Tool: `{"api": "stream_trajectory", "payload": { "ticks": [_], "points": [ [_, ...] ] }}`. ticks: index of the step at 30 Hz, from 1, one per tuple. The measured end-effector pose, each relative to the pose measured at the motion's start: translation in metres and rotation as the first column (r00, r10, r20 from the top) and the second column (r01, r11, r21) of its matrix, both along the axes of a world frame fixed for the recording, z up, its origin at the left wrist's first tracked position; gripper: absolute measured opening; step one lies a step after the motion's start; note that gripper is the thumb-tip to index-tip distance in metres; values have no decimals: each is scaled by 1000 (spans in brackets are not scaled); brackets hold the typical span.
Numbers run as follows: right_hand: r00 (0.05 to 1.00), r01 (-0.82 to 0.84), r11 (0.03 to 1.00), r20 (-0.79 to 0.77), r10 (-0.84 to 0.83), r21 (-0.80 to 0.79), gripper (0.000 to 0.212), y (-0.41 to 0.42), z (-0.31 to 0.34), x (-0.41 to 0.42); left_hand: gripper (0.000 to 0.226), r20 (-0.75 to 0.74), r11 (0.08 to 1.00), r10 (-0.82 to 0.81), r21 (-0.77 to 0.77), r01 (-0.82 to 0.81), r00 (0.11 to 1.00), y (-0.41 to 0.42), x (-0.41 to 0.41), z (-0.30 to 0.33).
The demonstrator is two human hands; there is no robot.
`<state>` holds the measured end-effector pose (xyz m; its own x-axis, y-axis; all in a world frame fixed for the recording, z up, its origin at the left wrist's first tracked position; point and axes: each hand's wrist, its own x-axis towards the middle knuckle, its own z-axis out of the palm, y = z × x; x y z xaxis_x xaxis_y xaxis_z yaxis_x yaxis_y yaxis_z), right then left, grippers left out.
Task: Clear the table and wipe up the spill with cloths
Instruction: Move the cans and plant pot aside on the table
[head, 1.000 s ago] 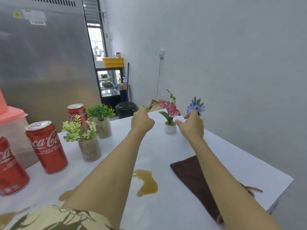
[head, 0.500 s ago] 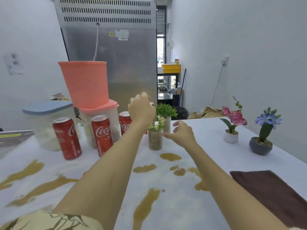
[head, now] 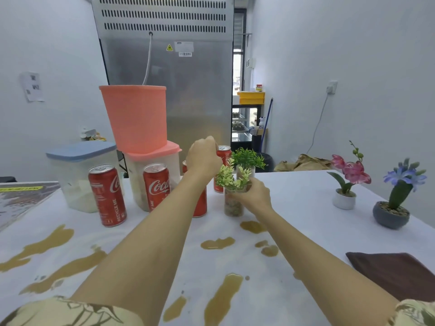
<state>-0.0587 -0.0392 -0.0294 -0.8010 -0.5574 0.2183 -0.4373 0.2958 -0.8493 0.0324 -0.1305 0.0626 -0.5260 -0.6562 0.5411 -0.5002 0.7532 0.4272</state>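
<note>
Counter (head: 294,208), white, carrying brown spill (head: 221,300) in separate pools across its near and left portions, with smaller patches at the middle.

Right hand (head: 255,196): grip closed around a glass-jar plant with pale yellow-green leaves (head: 231,201), jar standing on the counter near its middle and holding pebbles. Just behind it, a second glass-jar plant with dark green leaves (head: 247,160).

Left hand (head: 202,158): fingers curled, raised above the cans; whether it held anything could not be told.

Coca-Cola cans, upright, toward the far-left part of the counter: one (head: 107,195) nearest the left edge, one (head: 156,184) beside it, one (head: 200,203) largely hidden by the left forearm, one (head: 223,156) behind the left hand.

Behind the cans: clear tub with blue lid (head: 80,172) holding a white substance; clear tub with pink lid (head: 155,175), a pink bin (head: 135,118) stacked on top.

Right side of the counter: pink orchid in white pot (head: 346,184), blue flower in grey pot (head: 393,208) beside it.

Brown cloth (head: 395,274), flat at the near right edge, apart from the spill.
</note>
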Motion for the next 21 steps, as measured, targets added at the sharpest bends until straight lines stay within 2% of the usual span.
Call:
{"api": "stream_trajectory", "payload": {
  "ticks": [3,7,8,10,12,13,17,21],
  "points": [
    [999,11,999,33,-9,-44,55,14,6,-7,35,60,999,-27,46,24,998,4,-14,2],
    [992,-97,989,70,105,-108,75,24,14,-16,36,82,987,-76,146,64,994,4,-34,7],
    [991,-113,988,56,119,-101,74,23,15,-18,36,80,983,-92,165,77,993,3,-39,8],
    [996,-83,994,13,84,-67,46,19,16,-26,38,84,976,-120,192,102,989,-1,-47,9],
    [1000,4,994,-2,-4,-105,18,20,17,-38,42,111,970,-158,202,133,981,-6,-55,8],
    [999,47,988,6,-46,-145,14,23,18,-45,45,128,966,-186,208,157,974,-7,-58,7],
    [983,176,959,-17,-185,-223,25,44,24,-70,49,180,942,-292,226,250,939,-9,-76,0],
    [962,232,933,-76,-261,-274,19,65,41,-87,60,318,936,-337,215,278,886,-11,-98,-6]
  ]
}}
